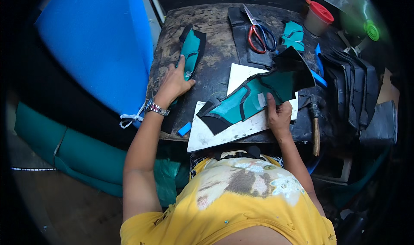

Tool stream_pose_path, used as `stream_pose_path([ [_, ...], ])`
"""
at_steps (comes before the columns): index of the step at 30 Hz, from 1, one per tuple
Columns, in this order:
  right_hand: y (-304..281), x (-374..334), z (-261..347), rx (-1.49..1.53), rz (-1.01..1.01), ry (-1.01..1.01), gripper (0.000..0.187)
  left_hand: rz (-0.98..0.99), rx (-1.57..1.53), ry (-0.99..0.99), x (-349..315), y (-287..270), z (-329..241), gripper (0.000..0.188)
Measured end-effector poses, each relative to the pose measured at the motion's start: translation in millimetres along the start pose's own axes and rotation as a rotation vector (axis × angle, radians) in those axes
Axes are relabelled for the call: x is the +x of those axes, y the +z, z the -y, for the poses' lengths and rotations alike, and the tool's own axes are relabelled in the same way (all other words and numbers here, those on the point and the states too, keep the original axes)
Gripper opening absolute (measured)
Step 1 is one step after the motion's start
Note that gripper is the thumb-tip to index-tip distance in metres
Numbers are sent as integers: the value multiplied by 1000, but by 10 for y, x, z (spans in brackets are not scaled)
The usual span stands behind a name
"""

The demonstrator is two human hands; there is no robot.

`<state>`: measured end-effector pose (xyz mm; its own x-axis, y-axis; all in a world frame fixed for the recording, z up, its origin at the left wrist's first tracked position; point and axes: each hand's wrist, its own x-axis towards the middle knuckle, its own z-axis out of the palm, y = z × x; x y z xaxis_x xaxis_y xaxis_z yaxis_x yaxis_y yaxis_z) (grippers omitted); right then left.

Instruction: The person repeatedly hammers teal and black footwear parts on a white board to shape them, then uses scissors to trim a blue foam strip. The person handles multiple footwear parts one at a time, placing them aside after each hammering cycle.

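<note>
Here the right hand pins the teal-and-black shoe upper flat on the white board mid-bench, while the left hand, fingers loosely open, touches a second teal piece at far left, likely to be lifted and joined next.

The left hand hides the teal-and-black piece's lower end; the hammer's head is half covered.

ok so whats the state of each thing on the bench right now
left hand: flat on teal strip, not gripping
teal strip: lying at the bench's left edge
right hand: pinching shoe upper
shoe upper: lying across white board
white board: flat, overhanging front edge
scissors: shut, lying flat
cup: upright, red lid on
hammer: lying idle by right hand
</note>
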<state>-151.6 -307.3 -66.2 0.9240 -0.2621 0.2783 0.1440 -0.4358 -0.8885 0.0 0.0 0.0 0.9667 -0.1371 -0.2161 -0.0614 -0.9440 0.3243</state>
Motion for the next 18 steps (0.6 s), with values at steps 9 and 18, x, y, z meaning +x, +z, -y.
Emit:
stream_pose_path([
  [9, -24, 29, 186, 79, -225, -82, 31, -81, 165, 279, 832, -228, -39, 92],
  [18, 18, 51, 196, 139, -226, -87, 39, -242, 384, 381, 576, -76, -645, 81],
])
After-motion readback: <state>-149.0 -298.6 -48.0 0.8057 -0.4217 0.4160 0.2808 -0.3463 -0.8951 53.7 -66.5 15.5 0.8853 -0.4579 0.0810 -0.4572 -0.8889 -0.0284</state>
